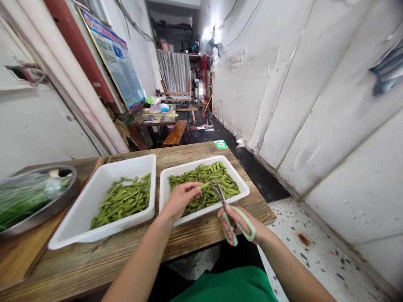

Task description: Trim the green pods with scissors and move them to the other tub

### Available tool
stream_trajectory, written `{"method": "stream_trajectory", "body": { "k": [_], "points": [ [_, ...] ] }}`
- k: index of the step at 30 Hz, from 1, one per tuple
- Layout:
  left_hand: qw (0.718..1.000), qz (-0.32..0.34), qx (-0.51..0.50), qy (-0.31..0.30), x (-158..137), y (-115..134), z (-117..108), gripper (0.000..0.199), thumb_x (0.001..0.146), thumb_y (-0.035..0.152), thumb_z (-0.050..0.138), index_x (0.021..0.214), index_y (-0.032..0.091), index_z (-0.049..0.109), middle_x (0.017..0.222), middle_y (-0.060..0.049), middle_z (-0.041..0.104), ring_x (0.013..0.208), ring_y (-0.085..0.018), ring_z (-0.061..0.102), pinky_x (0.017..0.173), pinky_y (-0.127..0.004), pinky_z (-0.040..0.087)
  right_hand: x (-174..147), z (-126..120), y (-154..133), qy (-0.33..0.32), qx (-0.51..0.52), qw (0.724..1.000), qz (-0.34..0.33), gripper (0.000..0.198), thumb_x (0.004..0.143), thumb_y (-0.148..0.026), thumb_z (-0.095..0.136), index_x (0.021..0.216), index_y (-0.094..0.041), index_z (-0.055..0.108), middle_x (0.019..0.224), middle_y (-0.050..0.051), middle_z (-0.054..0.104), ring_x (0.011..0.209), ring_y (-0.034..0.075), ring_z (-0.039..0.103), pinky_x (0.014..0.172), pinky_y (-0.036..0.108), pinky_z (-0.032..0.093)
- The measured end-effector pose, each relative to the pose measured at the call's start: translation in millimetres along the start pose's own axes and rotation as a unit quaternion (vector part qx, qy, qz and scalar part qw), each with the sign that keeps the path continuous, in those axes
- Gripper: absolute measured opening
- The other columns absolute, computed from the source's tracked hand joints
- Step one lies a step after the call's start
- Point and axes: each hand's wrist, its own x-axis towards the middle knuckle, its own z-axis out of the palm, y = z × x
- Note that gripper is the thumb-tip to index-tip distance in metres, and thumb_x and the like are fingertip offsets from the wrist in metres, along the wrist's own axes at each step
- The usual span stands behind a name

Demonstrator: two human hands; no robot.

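Note:
Between the fingertips of my left hand [182, 198] is a green soybean pod [204, 185], held above the right-hand white tray [244, 191]. My right hand [236, 220] is closed around the pale green handles of a pair of scissors [219, 193]. The blades are parted and point up and forward, close to the pod's free end. Under both hands, many pods [220, 173] fill the right tray. A second white tray [74, 209] on the left has a looser heap of pods [129, 197] towards its right side.
A wooden table [126, 260] carries both trays. At far left, a metal basin [74, 184] of bagged greens stands by a wooden board [28, 256]. A green-edged QR card [221, 144] lies at the table's far edge. Beyond are a bench [176, 133] and another table [154, 122].

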Motion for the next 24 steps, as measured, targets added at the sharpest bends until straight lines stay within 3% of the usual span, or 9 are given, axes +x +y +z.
{"method": "stream_trajectory", "body": {
  "k": [2,9,14,19,24],
  "points": [
    [0.999,-0.01,-0.048,0.004,-4.9,-1.8,1.7,0.034,0.067,0.033,0.069,0.094,0.013,0.069,0.072,-0.004,0.067,0.067,-0.013,0.056,0.067,-0.025,0.042,1.5,3.0,-1.6,-0.023,0.001,1.0,0.002,0.056,0.075,-0.067,0.049,0.094,-0.014,0.052,0.054,-0.005,0.05,0.037,0.009,0.049,0.036,0.023,0.045],
    [0.997,-0.037,-0.074,0.006,-9.6,-0.7,9.2,0.03,0.064,0.032,0.072,0.085,0.011,0.07,0.065,-0.003,0.064,0.061,-0.011,0.054,0.062,-0.025,0.041,-2.4,7.4,-9.2,0.013,-0.116,0.993,-0.035,0.05,0.076,-0.062,0.052,0.086,-0.013,0.054,0.052,-0.006,0.048,0.033,0.006,0.045,0.031,0.017,0.038],
    [0.992,-0.051,-0.114,-0.011,-11.0,0.5,13.5,0.027,0.063,0.031,0.073,0.081,0.011,0.07,0.063,-0.003,0.063,0.061,-0.01,0.054,0.062,-0.024,0.041,-2.8,9.6,-8.7,0.024,-0.13,0.991,-0.035,0.047,0.075,-0.062,0.053,0.079,-0.015,0.052,0.049,-0.007,0.046,0.031,0.006,0.043,0.029,0.016,0.036],
    [0.979,-0.078,-0.186,0.029,-9.9,-4.4,21.1,0.029,0.056,0.029,0.078,0.077,0.011,0.07,0.066,-0.003,0.065,0.063,-0.009,0.055,0.065,-0.023,0.043,3.1,17.7,-1.9,0.053,-0.123,0.991,-0.022,0.047,0.071,-0.062,0.057,0.072,-0.016,0.047,0.048,-0.008,0.046,0.029,0.006,0.043,0.025,0.016,0.035],
    [0.976,-0.044,-0.199,0.079,-7.8,-9.2,30.5,0.032,0.054,0.028,0.079,0.08,0.012,0.069,0.072,-0.002,0.066,0.062,-0.008,0.054,0.065,-0.023,0.044,8.4,24.3,4.5,0.069,-0.103,0.992,-0.008,0.049,0.068,-0.064,0.059,0.068,-0.017,0.043,0.046,-0.008,0.044,0.028,0.005,0.04,0.025,0.015,0.033]
  ]
}}
